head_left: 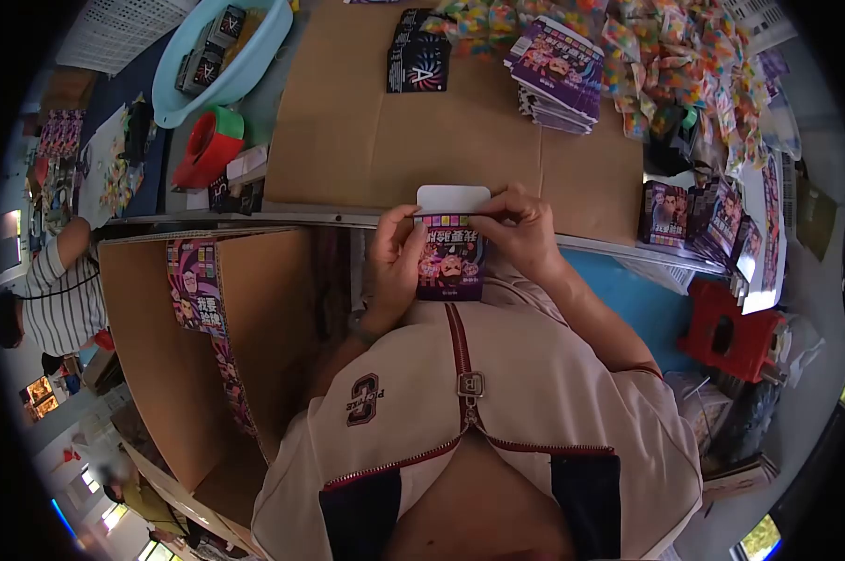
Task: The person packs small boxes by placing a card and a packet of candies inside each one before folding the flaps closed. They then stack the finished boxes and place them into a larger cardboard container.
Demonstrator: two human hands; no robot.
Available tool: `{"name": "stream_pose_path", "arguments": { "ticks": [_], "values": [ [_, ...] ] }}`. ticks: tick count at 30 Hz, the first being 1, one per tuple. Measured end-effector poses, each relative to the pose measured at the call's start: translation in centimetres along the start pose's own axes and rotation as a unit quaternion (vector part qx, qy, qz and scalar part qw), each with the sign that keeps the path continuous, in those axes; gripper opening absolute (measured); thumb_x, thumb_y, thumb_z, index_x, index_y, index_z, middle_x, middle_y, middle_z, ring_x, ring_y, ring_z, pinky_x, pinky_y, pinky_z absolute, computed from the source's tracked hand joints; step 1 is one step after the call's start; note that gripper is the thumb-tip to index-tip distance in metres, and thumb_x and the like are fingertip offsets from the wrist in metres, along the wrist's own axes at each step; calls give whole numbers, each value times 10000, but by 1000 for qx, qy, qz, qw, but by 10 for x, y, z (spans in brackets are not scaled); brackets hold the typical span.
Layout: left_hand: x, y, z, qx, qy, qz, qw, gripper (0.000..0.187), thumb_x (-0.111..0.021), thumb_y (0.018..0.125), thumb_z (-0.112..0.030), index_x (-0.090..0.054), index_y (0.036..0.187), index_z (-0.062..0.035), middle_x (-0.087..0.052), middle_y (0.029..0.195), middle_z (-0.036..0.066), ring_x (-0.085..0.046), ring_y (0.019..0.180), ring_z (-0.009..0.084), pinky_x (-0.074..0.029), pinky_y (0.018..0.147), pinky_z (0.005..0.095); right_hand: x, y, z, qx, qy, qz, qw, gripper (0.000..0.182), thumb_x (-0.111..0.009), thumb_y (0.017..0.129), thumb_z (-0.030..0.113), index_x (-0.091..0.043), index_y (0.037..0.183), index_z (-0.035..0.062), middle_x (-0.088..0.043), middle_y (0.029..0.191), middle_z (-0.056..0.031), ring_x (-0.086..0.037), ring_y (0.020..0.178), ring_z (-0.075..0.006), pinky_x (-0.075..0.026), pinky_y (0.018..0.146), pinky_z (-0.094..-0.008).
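Close in front of my chest I hold a purple printed card box (pixel 452 262), with colored squares and cartoon figures on its face. Its white top flap (pixel 452 198) stands up, unfolded. My left hand (pixel 396 257) grips the box's left side, thumb on the printed face. At the upper right corner, my right hand (pixel 520 229) pinches the edge just below the flap with bent fingers. Beyond the hands, a stack of flat purple printed pieces (pixel 558 70) lies on the cardboard sheet (pixel 422 154). Black printed cards (pixel 418 56) lie to its left.
Many small clear packets with colored balls (pixel 684 56) heap at the back right. Printed boxes (pixel 693 215) stand at the right edge. A large open carton (pixel 263 355) holding purple boxes stands left. Further back sit a blue basin (pixel 170 84) and a red tape dispenser (pixel 196 159).
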State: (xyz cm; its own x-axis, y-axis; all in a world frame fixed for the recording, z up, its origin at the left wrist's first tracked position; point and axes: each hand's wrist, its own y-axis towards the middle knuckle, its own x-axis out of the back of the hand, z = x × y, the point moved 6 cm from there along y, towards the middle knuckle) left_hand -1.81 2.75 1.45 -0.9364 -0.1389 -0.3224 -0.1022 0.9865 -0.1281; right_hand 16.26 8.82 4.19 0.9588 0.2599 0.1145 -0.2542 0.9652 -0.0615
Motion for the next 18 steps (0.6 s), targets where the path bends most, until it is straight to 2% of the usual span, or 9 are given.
{"name": "stream_pose_path", "arguments": {
  "ticks": [1,3,5,6,8,11,13,15,18],
  "values": [
    [7,-5,9,17,7,-18,1000,224,-515,987,-68,-524,1197,6,-625,1008,53,-579,899,94,-465,819,249,5,-4,-4,-8,0,3,1000,98,-758,742,-23,-698,814,5,-668,990,-79,-622,791,-115,-505,666,-251],
    [20,-13,17,40,14,-39,998,175,-536,974,-62,-566,1133,6,-623,971,37,-573,864,85,-464,793,243,-2,-13,-11,-59,-35,131,989,149,-756,753,-17,-689,887,-13,-669,973,-90,-629,806,-120,-513,690,-251],
    [25,-16,18,72,82,-15,994,82,-571,951,-61,-610,965,10,-621,957,36,-571,856,83,-461,776,235,-8,-20,-4,-111,36,87,989,175,-745,762,-37,-681,924,-15,-661,945,-63,-623,809,-105,-513,700,-241],
    [26,-15,15,76,82,-17,994,82,-571,951,-61,-610,965,10,-621,957,36,-571,856,83,-461,776,235,-7,-22,-2,-154,102,37,982,204,-733,770,-57,-674,961,-18,-653,916,-35,-617,812,-89,-514,710,-231],
    [20,-10,-2,5,29,6,1000,45,-607,913,-21,-612,896,20,-626,937,41,-572,864,78,-456,769,235,-9,-19,-2,-158,144,65,975,223,-735,766,-64,-667,973,-21,-649,900,-32,-612,797,-81,-510,694,-228],
    [17,-9,-23,-87,120,78,986,66,-655,870,15,-608,913,33,-640,948,62,-588,862,86,-471,755,231,-9,-23,-8,-142,164,109,970,249,-741,756,-74,-664,986,-16,-641,880,-30,-608,787,-70,-507,670,-226],
    [13,-11,-31,-77,96,48,991,110,-674,853,25,-614,945,33,-645,951,63,-597,848,89,-482,742,229,-5,-25,-6,-123,142,123,974,257,-746,751,-77,-669,986,-8,-637,876,-31,-609,791,-68,-507,663,-227],
    [14,-13,-31,-62,70,16,996,159,-693,835,36,-620,977,34,-650,953,65,-606,833,92,-492,729,227,0,-26,10,-42,34,133,990,279,-761,744,-61,-674,999,13,-628,829,-41,-606,760,-67,-503,639,-235],
    [9,-14,-38,-111,131,52,984,235,-713,828,24,-622,1044,20,-657,931,58,-615,796,95,-503,709,225,3,-29,28,6,-71,118,990,267,-758,749,-51,-686,994,25,-616,780,-51,-609,721,-78,-492,605,-238]
  ]
}}
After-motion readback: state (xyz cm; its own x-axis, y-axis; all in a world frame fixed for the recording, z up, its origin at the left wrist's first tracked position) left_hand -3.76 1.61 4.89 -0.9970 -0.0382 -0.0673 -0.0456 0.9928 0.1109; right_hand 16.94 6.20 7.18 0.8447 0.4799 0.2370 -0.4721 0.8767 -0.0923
